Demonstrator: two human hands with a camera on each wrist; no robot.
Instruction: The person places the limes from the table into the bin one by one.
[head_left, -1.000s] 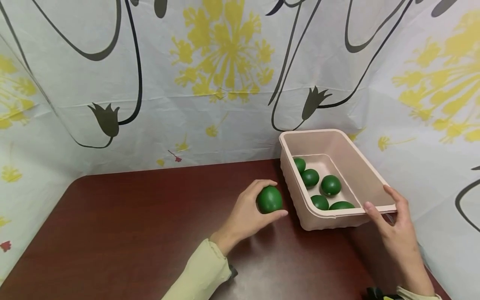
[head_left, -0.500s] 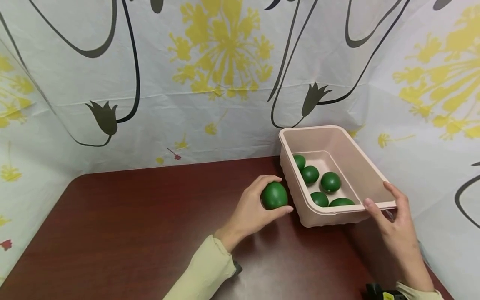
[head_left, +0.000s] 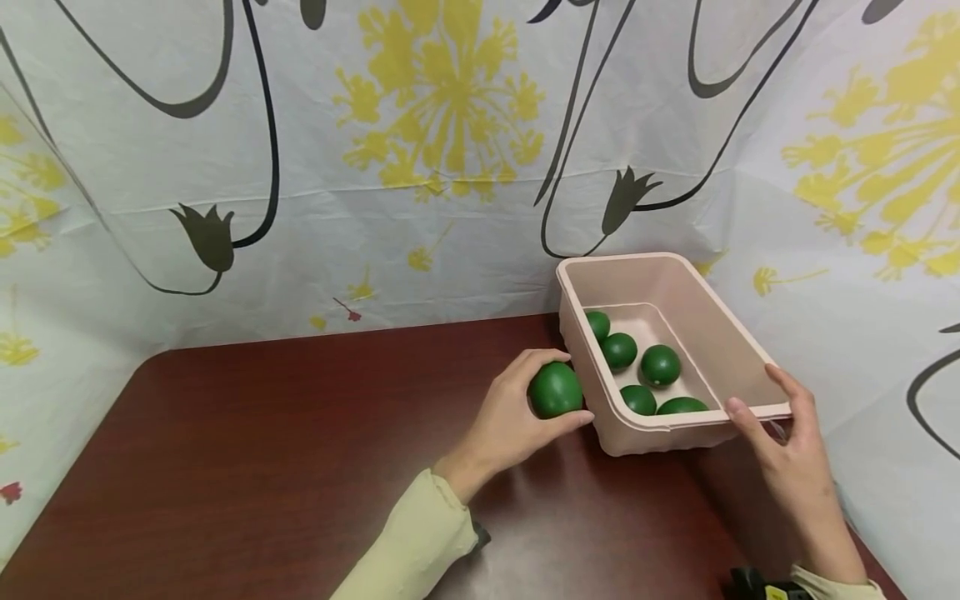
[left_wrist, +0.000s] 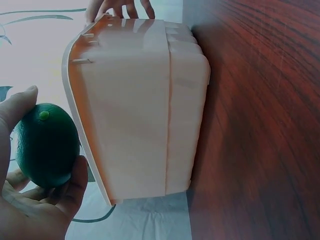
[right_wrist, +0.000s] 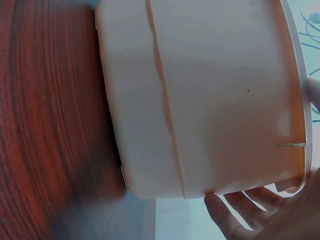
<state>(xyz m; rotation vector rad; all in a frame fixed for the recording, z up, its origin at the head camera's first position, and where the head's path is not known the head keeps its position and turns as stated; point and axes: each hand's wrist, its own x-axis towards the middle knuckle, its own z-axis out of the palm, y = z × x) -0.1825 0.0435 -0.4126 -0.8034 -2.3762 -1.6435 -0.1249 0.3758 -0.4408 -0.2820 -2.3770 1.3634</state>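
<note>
My left hand [head_left: 504, 423] holds a round dark green lime [head_left: 555, 390] between thumb and fingers, just outside the box's left wall. In the left wrist view the lime [left_wrist: 47, 150] shows a small pale green stem end, and it overlaps the rim's edge there. A pale pink plastic box [head_left: 652, 438] stands on the table, with several more limes [head_left: 660, 365] on its floor. My right hand [head_left: 797, 467] grips the box's near right corner, thumb over the rim. Below the rim, its fingers [right_wrist: 240, 210] lie along the box's outer wall.
The dark red-brown table [head_left: 300, 467] stretches out to the left of the box. Behind it and at both sides hangs a white sheet [head_left: 420, 283] with yellow and grey flower prints, close to the box's back and right sides.
My left hand has carried the lime a little to the right, up close to the box's left wall. The right hand keeps its grip on the corner, and the limes inside lie unmoved.
</note>
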